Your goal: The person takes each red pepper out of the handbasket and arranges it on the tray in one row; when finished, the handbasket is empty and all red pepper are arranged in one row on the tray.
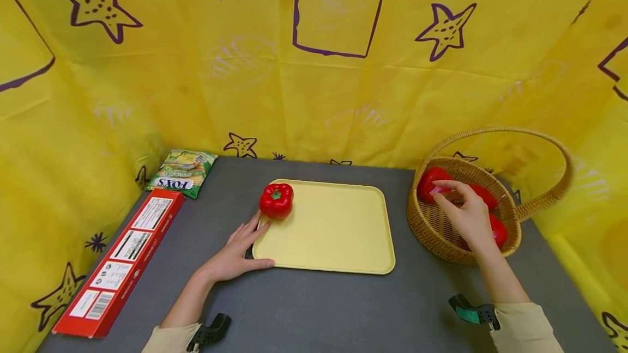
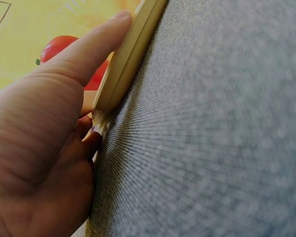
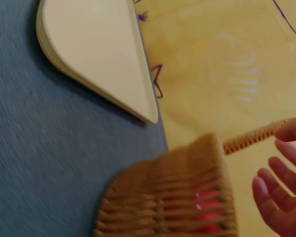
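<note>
A red bell pepper (image 1: 276, 201) with a green stem stands at the left of the pale yellow tray (image 1: 328, 230). My left hand (image 1: 239, 249) spans the tray's near left corner, thumb along the front rim and extended fingers at the left side, just below the pepper. In the left wrist view, the thumb (image 2: 91, 52) lies against the tray's rim. Over the wicker basket (image 1: 426, 233), my right hand (image 1: 468, 214) has loosely bent fingers beside a red pepper (image 1: 429, 181). The right wrist view shows nothing in these fingers (image 3: 281, 185).
More red items (image 1: 497, 230) lie in the basket, partly hidden by the right hand. Its tall handle (image 1: 507, 131) arches above it. On the left are a long red box (image 1: 127, 257) and a green FOX'S packet (image 1: 183, 170). A yellow patterned cloth (image 1: 333, 97) surrounds the grey table.
</note>
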Demonstrator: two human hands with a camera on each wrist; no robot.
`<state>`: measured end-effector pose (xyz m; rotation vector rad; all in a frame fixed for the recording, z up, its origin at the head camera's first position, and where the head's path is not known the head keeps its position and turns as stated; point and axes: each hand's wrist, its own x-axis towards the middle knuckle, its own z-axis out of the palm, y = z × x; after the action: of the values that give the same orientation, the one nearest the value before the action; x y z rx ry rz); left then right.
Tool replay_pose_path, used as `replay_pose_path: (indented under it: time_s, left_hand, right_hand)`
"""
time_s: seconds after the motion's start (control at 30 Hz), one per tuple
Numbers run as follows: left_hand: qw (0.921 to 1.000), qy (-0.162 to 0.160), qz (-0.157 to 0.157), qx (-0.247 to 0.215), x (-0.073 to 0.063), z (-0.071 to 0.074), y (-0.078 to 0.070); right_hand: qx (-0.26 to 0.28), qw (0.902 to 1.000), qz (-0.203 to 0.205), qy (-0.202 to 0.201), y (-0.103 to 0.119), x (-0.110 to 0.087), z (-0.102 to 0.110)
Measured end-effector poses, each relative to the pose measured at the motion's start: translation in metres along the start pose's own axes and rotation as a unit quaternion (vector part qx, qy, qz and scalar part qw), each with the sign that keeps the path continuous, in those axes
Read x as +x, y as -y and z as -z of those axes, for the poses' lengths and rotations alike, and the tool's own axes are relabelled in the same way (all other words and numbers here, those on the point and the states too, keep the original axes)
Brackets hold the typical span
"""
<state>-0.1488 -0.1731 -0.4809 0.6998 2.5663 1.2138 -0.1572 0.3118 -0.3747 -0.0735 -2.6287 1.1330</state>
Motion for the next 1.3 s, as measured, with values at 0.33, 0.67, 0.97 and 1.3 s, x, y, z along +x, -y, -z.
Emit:
replay_pose_path:
  time_s: [0.33,0.67,0.97,1.3]
  left_hand:
    - [1.0,-0.002,-0.005,0.005,0.0,0.0,0.001]
    - [0.9999,-0.004,-0.01,0.006,-0.001,0.0,0.001]
    - [1.0,-0.002,-0.006,0.004,-0.001,-0.001,0.001]
    - [0.9999,-0.006,-0.01,0.003,0.0,-0.001,0.0]
  right_hand:
    - [-0.067,0.9899,-0.029,0.121,0.002,0.033,0.028]
    - [-0.054,0.9713,-0.056,0.225,-0.006,0.069,0.034]
    - [-0.073,0.9592,-0.081,0.261,-0.015,0.085,0.031]
    - [-0.09,0.95,-0.11,0.278,-0.029,0.103,0.019]
